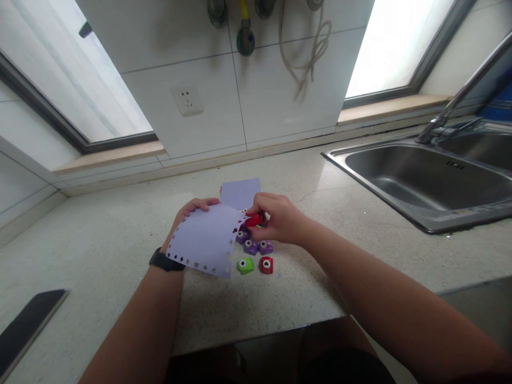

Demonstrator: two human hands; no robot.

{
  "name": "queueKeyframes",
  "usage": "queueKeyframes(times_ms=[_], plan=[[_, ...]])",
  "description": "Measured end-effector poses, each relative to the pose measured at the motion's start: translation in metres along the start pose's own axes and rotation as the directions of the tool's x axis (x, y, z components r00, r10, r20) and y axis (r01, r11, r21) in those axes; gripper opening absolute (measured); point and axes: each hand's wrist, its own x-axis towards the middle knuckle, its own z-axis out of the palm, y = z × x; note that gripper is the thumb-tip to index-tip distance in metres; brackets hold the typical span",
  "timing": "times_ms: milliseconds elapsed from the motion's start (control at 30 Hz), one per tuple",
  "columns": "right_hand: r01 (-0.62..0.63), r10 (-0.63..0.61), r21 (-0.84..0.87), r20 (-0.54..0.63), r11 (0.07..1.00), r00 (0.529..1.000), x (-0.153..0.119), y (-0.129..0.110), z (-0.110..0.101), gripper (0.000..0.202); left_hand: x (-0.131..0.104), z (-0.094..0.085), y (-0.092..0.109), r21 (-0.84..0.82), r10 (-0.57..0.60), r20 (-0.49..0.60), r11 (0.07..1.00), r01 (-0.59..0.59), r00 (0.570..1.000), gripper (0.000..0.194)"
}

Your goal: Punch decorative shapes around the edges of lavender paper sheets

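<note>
My left hand [200, 205] grips a sheet of white paper [204, 232] by its far edge, the thumb lying on top and the other fingers hidden beneath. Small punched shapes line the sheet's left, near and right edges. My right hand [278, 216] is closed around a red craft punch [254, 220] at the paper's right edge; whether the paper sits in its slot I cannot tell. Just below lie several purple craft punches [250, 246], a green craft punch [245, 265] and another red craft punch [266, 265] on the counter.
Behind my hands lies a stack of white paper [241, 193]. A steel sink [400, 165] with a faucet [434, 128] is set into the speckled counter [320, 277] at the right. A dark flat device [30, 330] rests at the left. A tiled wall stands behind.
</note>
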Motion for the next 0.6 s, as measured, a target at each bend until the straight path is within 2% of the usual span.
queueKeyframes(times_ms=[233,600], plan=[[0.006,-0.006,0.004,-0.012,1.0,1.0,0.001,-0.0008,-0.0002,0.021,0.0013,-0.0038,-0.001,0.017,-0.001,0.0,1.0,0.001,1.0,0.029],[0.01,-0.011,0.01,0.035,1.0,0.999,0.0007,0.0034,-0.0019,0.028,0.0037,-0.0099,-0.0013,0.017,0.012,-0.012,1.0,-0.012,1.0,0.034]])
